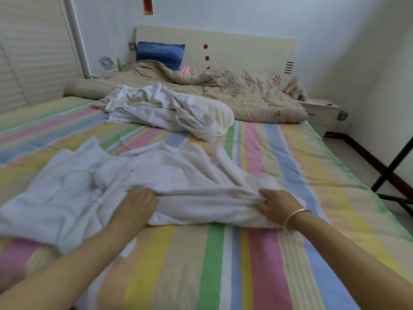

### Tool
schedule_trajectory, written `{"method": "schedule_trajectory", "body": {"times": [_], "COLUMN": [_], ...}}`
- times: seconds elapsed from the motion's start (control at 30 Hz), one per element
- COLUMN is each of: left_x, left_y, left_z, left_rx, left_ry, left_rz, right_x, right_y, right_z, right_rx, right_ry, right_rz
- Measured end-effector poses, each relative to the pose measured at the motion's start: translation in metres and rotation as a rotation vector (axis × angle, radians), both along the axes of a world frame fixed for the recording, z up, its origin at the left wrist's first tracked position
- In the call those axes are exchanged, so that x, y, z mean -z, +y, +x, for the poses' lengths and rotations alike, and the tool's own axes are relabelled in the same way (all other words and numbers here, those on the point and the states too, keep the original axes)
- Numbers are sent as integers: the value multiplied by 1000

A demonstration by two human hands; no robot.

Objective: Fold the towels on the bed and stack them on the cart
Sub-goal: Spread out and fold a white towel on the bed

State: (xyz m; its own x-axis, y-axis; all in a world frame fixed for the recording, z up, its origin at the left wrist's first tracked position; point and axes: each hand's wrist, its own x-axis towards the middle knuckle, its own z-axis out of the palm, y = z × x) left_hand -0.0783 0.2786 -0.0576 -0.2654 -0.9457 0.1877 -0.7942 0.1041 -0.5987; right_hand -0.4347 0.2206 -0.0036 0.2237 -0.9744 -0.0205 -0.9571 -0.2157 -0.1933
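A rumpled white towel [190, 173] lies half-spread on the striped sheet [214, 265], at the end of the bed farthest from the headboard [234, 44], its near edge bunched into a ridge. The left hand [137, 204] and the right hand [276, 203], a bangle [295, 214] at its wrist, each curl their fingers round that ridge. Both forearms reach forward, low over the sheet, palms down. Closer to the headboard sits a heap of unfolded towels [165, 108], then a beige quilt [234, 92] and a blue pillow [159, 53]. The risk is that, with the cloth creased and doubled over itself on the left, a pull could drag it askew and set a crooked fold.
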Motion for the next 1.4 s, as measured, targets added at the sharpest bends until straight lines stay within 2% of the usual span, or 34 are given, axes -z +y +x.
{"method": "schedule_trajectory", "body": {"times": [0.07, 0.13, 0.23, 0.3, 0.37, 0.43, 0.53, 0.6, 0.7, 0.87, 0.93, 1.0, 1.1, 1.27, 1.33, 1.4], "left_x": [-11, -15, -23, -39, -60, -78, -88, -86, -70, -44, -35, -24, -12, -2, -4, -10], "left_y": [5, 9, 8, 2, -4, -13, -30, -39, -58, -122, -151, -179, -215, -254, -269, -284], "left_z": [15, 16, 0, -9, -15, -24, -42, -54, -66, -64, -69, -82, -104, -96, -98, -106], "left_rx": [-10, 11, -181, -313, -410, -392, -239, -150, -80, -160, -219, -254, -258, -354, -380, -438], "left_ry": [-48, -53, 30, 147, 263, 400, 586, 603, 686, 881, 1041, 1120, 1022, 639, 523, 498], "left_rz": [-47, 73, 353, 508, 714, 773, 566, 373, 248, 302, 299, 276, 257, 443, 444, 386], "right_x": [-9, -7, -12, -19, -20, -17, -6, 7, 24, 41, 47, 51, 62, 66, 61, 57], "right_y": [35, 62, 91, 101, 99, 86, 62, 46, 13, -63, -90, -115, -147, -168, -181, -201], "right_z": [-1, -2, -4, -7, -11, -15, -17, -14, -5, 3, 3, 1, -12, -54, -77, -105], "right_rx": [-103, -161, -41, 31, 87, 149, 254, 335, 407, 676, 707, 680, 598, 371, 402, 490], "right_ry": [143, 135, -169, -342, -513, -610, -499, -388, -432, -676, -790, -907, -952, -732, -773, -846], "right_rz": [238, 465, 808, 929, 839, 591, 214, 74, 30, 133, 189, 268, 421, 354, 362, 341]}}
